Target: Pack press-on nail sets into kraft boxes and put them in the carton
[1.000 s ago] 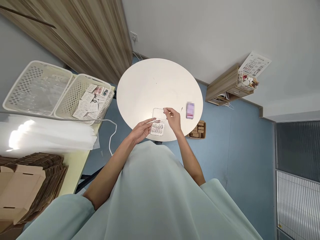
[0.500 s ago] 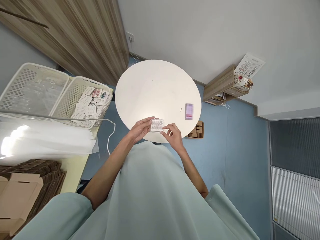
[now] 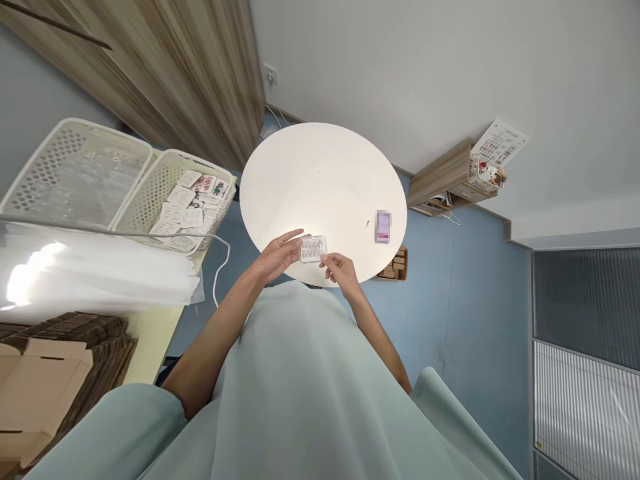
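A small clear plastic case (image 3: pixel 313 249) with rows of little shiny pieces inside is held over the near edge of the round white table (image 3: pixel 325 167). My left hand (image 3: pixel 277 258) grips its left end, the index finger stretched out above it. At the lower right corner, my right hand (image 3: pixel 341 271) pinches the case between thumb and fingers. What the small pieces are is too fine to make out. A blurred-out purple rectangular item (image 3: pixel 383 227) lies on the right part of the table.
At left, a white basket (image 3: pixel 173 160) holds printed cards, beside another basket (image 3: pixel 65 127) of clear plastic packaging. Below them are white sheeting (image 3: pixel 110 280), a cable (image 3: pixel 229 257) and stacked flat cardboard boxes (image 3: pixel 50 380). A carton of small boxes (image 3: pixel 397 265) sits on the floor at right.
The right hand's fingers have drawn closer together at the case's lower right corner. The case has tilted slightly, so its contents show more clearly. The camera view has shifted a little.
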{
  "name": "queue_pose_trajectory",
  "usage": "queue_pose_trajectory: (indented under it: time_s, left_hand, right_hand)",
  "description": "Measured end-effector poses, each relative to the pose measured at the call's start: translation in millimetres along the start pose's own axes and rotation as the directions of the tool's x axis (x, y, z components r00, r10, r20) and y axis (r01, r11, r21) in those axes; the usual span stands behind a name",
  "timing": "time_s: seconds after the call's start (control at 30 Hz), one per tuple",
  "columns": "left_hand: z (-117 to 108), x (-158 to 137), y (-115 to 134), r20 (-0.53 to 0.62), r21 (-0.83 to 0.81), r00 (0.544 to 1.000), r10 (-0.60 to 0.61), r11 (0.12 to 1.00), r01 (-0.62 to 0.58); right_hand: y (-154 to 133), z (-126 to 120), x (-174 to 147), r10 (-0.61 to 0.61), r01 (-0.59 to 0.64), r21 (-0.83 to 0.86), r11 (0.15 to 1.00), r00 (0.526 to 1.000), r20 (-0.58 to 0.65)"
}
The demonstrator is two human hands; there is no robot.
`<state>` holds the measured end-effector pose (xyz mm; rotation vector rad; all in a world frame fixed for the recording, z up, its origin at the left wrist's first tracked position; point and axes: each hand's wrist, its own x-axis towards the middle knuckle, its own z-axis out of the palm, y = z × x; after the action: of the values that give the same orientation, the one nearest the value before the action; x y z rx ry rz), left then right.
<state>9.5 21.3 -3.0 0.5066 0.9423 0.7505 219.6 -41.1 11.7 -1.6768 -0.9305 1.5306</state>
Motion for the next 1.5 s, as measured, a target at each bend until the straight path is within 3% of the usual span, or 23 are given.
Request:
queue_pose_trajectory:
  time_s: [0.17, 0.5, 0.7, 0.83, 0.97, 1.17, 1.33, 1.5]
  left_hand:
    - [-26, -18, 2, -0.097, 0.299, 0.986, -0.137, 0.941, 0.160]
    - [-82, -21, -14, -0.260, 0.418, 0.966, -0.003, 0.901, 0.116]
    - [-118, 8, -34, -0.379, 0.518, 0.925, -0.023, 0.823, 0.232]
    - [-131, 36, -51, -0.481, 0.621, 0.874, -0.069, 0.677, 0.395]
    - [-138, 54, -62, -0.473, 0.690, 0.877, -0.090, 0.581, 0.432]
    - [-150, 56, -73, -0.396, 0.690, 0.908, -0.135, 0.609, 0.392]
    - [-160, 37, -78, -0.369, 0.722, 0.929, -0.006, 0.628, 0.291]
    - [-168, 1, -77, -0.436, 0.646, 0.893, 0.107, 0.729, 0.228]
  right_hand:
    - [-3, 21, 10, 0.043, -0.043, 0.073, 0.996, 0.999, -0.004]
    - [17, 66, 42, 0.105, -0.105, -0.004, 0.994, 0.989, 0.107]
    - [54, 91, 81, 0.243, -0.220, -0.154, 0.963, 0.958, 0.151]
    - [75, 109, 108, 0.398, -0.376, -0.197, 0.906, 0.913, 0.089]
    - [87, 121, 127, 0.507, -0.495, -0.179, 0.850, 0.861, 0.031]
    - [92, 120, 129, 0.528, -0.515, -0.192, 0.836, 0.849, 0.020]
    - [81, 113, 118, 0.504, -0.478, -0.256, 0.840, 0.862, 0.047]
    - [52, 115, 103, 0.373, -0.314, -0.313, 0.896, 0.915, 0.151]
